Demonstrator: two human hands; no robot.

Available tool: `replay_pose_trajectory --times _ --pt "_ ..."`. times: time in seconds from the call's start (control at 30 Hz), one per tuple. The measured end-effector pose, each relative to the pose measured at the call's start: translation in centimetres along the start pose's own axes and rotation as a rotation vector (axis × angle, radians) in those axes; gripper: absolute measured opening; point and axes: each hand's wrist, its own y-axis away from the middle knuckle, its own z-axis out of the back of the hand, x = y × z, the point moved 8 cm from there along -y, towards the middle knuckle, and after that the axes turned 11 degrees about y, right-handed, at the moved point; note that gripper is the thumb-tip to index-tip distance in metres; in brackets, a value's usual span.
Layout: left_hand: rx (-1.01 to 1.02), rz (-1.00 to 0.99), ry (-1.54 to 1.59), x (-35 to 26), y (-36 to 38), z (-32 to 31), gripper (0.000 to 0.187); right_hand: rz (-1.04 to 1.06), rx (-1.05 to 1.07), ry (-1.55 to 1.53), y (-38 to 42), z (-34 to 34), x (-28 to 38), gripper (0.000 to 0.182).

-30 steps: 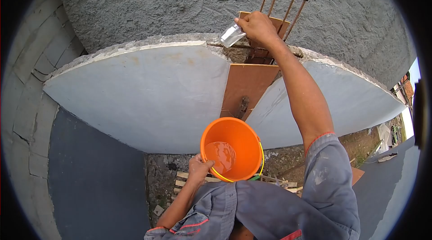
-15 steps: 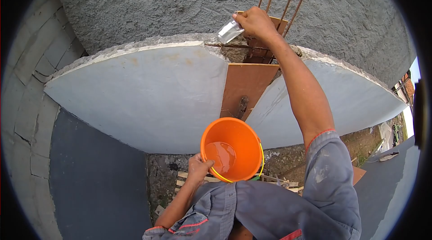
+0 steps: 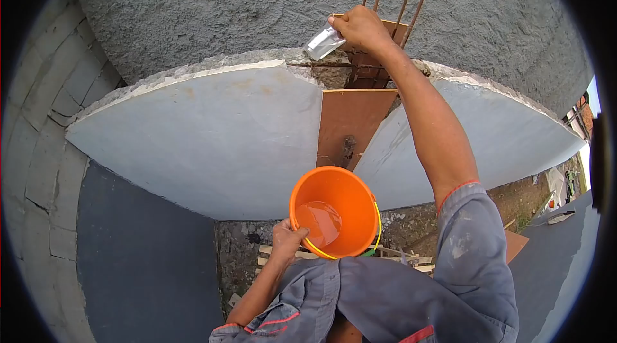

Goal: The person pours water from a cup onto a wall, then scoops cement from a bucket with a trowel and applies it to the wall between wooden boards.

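My left hand (image 3: 288,238) grips the left rim of an orange bucket (image 3: 360,198), thumb over the edge. Some clear liquid lies in the bottom of the bucket, and its yellow handle (image 3: 379,221) hangs down at the right. Farther up, my right hand (image 3: 360,27) is closed on a small silvery cup (image 3: 324,43), which is tilted over the rough top edge of the low wall (image 3: 212,124). Just right of the cup, a gap in the wall holds a brown board (image 3: 350,115) across its front.
Upright rusty rebar (image 3: 418,5) tied with wire rises behind my right hand, near a rough grey wall (image 3: 212,9). A block wall (image 3: 51,150) stands at the left. Wooden slats (image 3: 421,264) lie below, partly behind the bucket.
The view has shifted slightly. My right hand and the silvery cup appear a little farther left and up; my left hand still holds the bucket.
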Motion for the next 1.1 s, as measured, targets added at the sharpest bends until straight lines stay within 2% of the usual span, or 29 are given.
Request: replay_pose_trajectory --times 1.1 --pt "-0.03 -0.019 0.026 0.7 0.3 0.4 0.019 -0.04 0.019 -0.186 0.6 -1.4 -0.2 0.044"
